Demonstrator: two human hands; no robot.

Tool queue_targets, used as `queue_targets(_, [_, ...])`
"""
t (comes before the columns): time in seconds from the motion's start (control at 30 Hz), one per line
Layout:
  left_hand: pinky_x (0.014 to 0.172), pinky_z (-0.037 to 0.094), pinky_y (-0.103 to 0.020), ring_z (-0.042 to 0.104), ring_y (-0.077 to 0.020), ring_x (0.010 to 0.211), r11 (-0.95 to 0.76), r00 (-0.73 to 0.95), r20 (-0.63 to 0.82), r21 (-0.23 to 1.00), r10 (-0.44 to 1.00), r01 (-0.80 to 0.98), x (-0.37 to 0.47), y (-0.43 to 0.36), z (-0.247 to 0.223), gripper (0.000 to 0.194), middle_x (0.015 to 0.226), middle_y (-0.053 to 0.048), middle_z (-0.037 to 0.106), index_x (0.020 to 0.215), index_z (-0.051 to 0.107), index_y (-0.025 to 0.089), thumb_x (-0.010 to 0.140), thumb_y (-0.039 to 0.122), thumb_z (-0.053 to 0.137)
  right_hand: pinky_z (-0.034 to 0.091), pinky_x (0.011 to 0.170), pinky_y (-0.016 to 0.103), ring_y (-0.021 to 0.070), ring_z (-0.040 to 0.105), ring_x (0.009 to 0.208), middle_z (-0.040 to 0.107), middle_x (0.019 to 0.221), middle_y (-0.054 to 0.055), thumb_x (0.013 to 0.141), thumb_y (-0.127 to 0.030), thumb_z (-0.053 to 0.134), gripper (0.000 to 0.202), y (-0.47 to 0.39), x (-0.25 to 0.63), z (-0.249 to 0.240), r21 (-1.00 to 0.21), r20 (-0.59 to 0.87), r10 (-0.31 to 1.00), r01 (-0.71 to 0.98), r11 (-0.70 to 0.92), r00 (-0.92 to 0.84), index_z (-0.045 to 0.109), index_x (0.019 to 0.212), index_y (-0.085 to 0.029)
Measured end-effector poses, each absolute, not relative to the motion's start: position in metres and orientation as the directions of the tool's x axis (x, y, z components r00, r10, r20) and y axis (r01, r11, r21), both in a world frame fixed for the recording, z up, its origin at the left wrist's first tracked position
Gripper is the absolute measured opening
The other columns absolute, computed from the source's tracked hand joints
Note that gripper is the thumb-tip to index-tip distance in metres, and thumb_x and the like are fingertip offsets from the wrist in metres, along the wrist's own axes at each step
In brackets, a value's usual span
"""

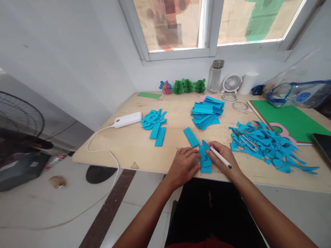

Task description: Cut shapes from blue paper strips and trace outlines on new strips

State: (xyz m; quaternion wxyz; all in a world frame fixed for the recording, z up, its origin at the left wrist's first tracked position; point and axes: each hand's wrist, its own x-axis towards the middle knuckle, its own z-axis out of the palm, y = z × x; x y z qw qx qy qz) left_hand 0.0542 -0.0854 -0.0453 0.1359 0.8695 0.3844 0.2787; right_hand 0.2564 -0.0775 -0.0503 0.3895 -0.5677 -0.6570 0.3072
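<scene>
My right hand [224,157] holds a white pen [219,156], dark end pointing back toward me, and its fingers touch the edge of a cut blue paper piece [204,151]. That piece lies over a folded blue paper strip [206,169] at the table's front edge. My left hand [184,163] lies on the tabletop with bent fingers, its fingertips against the left side of the blue paper, gripping nothing visible. Just beyond my hands is another blue strip [191,137]. Further left, two blue strips [160,136] lie beside a pile of blue cut-outs [153,119].
Blue scraps with scissors [249,142] lie right, near green sheets [292,117]. A stack of blue strips [207,112] sits mid-table. Along the wall stand green paper figures [188,85], a bottle [216,76] and a small fan [232,83]. A white power bank [128,119] trails a cable.
</scene>
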Motion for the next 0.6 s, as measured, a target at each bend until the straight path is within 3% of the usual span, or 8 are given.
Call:
queue_targets(0.17, [0.105, 0.038, -0.046, 0.05, -0.0262, 0.125, -0.69, 0.607, 0.33, 0.387, 0.723, 0.612, 0.056, -0.087, -0.05, 0.025, 0.128, -0.008, 0.064, 0.109, 0.063, 0.022, 0.085, 0.027, 0.061, 0.049, 0.073, 0.035, 0.0251, 0.067, 0.078, 0.074, 0.085, 0.007, 0.083, -0.036, 0.056, 0.024, -0.086, 0.25, -0.051, -0.69, 0.3, 0.952, 0.676, 0.261, -0.061, 0.069, 0.098, -0.022])
queue_targets(0.37, [0.105, 0.036, -0.044, 0.049, -0.0264, 0.125, -0.687, 0.602, 0.334, 0.402, 0.725, 0.605, 0.056, -0.088, -0.049, 0.024, 0.128, -0.007, 0.064, 0.108, 0.063, 0.021, 0.086, 0.029, 0.06, 0.05, 0.088, 0.04, 0.0274, 0.068, 0.096, 0.074, 0.102, 0.01, 0.089, -0.04, 0.051, 0.031, -0.096, 0.254, -0.055, -0.697, 0.335, 0.942, 0.673, 0.246, 0.002, 0.068, 0.107, -0.022])
queue_targets(0.6, [0.106, 0.035, -0.044, 0.048, -0.0262, 0.125, -0.659, 0.588, 0.305, 0.442, 0.749, 0.609, 0.056, -0.087, -0.049, 0.034, 0.127, -0.008, 0.064, 0.118, 0.058, 0.021, 0.085, 0.029, 0.061, 0.051, 0.091, 0.041, 0.0261, 0.068, 0.1, 0.073, 0.109, 0.009, 0.089, -0.034, 0.052, 0.032, -0.101, 0.262, -0.062, -0.623, 0.4, 0.913, 0.707, 0.335, -0.08, 0.067, 0.115, -0.023])
